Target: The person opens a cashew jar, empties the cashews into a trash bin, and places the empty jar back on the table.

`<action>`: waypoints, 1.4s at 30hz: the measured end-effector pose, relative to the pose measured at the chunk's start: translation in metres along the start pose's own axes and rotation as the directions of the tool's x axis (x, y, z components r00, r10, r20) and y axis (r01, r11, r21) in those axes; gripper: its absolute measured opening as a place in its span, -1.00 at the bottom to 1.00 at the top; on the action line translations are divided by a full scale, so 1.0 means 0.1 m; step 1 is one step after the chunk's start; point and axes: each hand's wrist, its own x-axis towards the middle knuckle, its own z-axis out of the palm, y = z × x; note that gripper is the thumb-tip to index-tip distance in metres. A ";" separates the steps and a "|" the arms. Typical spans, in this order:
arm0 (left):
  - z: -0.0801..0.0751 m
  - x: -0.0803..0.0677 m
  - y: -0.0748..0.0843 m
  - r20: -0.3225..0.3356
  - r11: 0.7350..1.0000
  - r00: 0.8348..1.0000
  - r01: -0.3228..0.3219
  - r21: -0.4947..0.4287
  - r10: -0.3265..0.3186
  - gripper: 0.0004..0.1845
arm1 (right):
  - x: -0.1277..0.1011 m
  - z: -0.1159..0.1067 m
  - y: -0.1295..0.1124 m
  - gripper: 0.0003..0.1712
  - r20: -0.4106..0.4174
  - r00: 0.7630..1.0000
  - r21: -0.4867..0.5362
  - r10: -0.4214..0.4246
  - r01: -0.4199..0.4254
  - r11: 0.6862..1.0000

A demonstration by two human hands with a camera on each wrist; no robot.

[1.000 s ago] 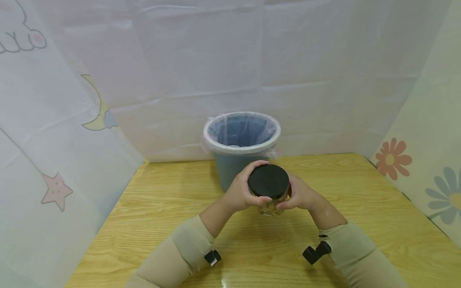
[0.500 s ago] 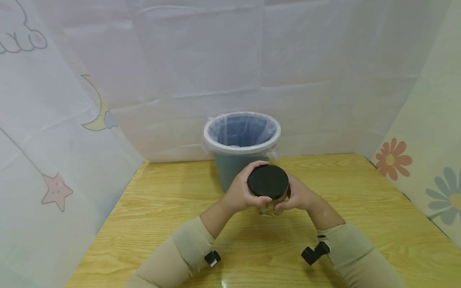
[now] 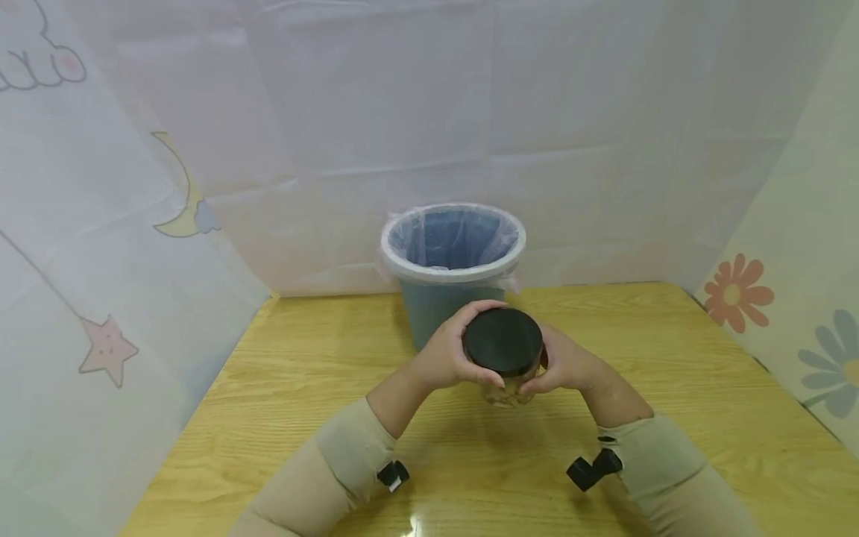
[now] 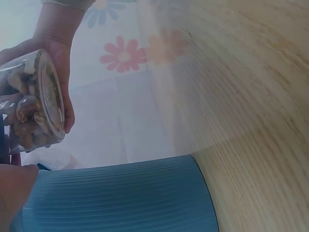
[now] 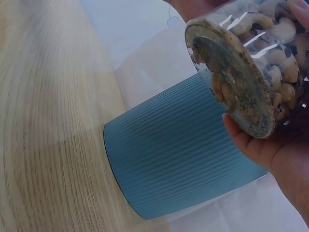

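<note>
Your left hand (image 3: 448,358) curls round lid (image 3: 502,341), fingers over black rim. Your right hand (image 3: 562,365) wraps jar (image 3: 505,388) body below lid, fingers under its side. Jar clear, full of nuts, held off table (image 3: 282,388), tilted toward you, lid on. Bin (image 3: 451,253) just behind jar, blue, ribbed, lined with clear bag. Wrist views: jar base faces bin wall, jar not touching bin.

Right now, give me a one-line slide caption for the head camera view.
Both hands, left hand and right hand, grip a black-lidded jar above the wooden table, before a lined blue bin.
</note>
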 end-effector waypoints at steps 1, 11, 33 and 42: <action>0.00 0.00 -0.03 -0.004 1.000 1.000 0.007 0.007 -0.007 0.03 | 0.01 0.00 0.00 -0.14 0.001 1.000 0.001 0.003 -0.003 1.000; 0.01 -0.02 -0.15 0.004 0.997 0.998 0.060 -0.046 -0.060 0.02 | 0.00 -0.04 -0.02 -0.07 0.006 1.000 0.013 0.004 -0.004 1.000; 0.03 -0.07 -0.02 -0.065 0.990 0.995 0.070 -0.120 -0.079 -0.09 | 0.11 0.02 0.05 -0.09 -0.001 0.995 0.083 -0.095 0.095 0.992; 0.07 -0.09 -0.16 -0.090 0.991 0.994 0.055 -0.124 -0.066 -0.08 | 0.13 0.03 0.11 -0.12 0.013 0.990 0.099 -0.138 0.137 0.986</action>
